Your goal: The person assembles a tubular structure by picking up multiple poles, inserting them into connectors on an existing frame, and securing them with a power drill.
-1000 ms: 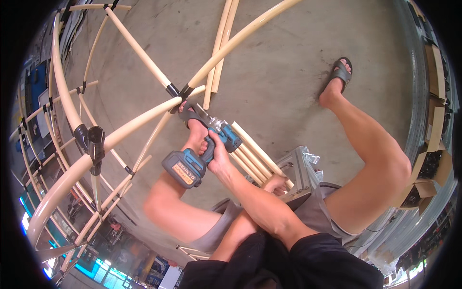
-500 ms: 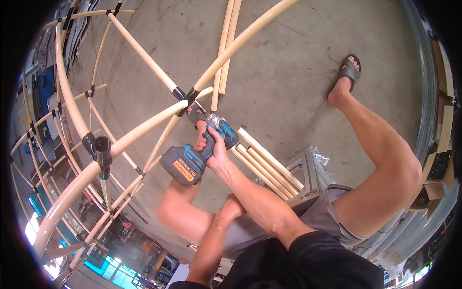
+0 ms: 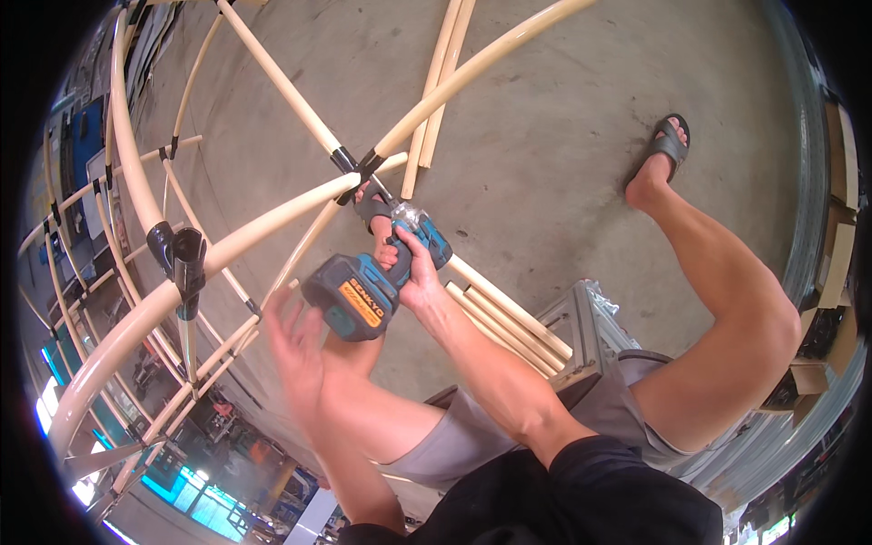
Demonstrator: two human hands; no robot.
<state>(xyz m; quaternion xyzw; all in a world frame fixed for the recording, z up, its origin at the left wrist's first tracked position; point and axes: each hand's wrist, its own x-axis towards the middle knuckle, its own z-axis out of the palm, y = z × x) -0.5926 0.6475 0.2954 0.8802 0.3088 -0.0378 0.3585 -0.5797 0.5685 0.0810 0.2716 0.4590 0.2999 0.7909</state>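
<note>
Matt plastic power drill [image 3: 371, 277], smooth glossy pipe [image 3: 272, 225]

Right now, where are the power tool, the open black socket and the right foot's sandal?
Power tool [image 3: 365, 276]: head view, battery base.
Black socket [image 3: 188, 265]: head view, side wall.
Right sandal [image 3: 670, 145]: head view, strap.

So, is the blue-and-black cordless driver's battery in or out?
In: the blocky dark battery sits attached to the grip's end.

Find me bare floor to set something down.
Bare concrete floor lies between the curved pole and the right sandal, with the row of poles bordering it below. The left is crowded with the pole frame, left hand and the power driver held in the right hand.
</note>
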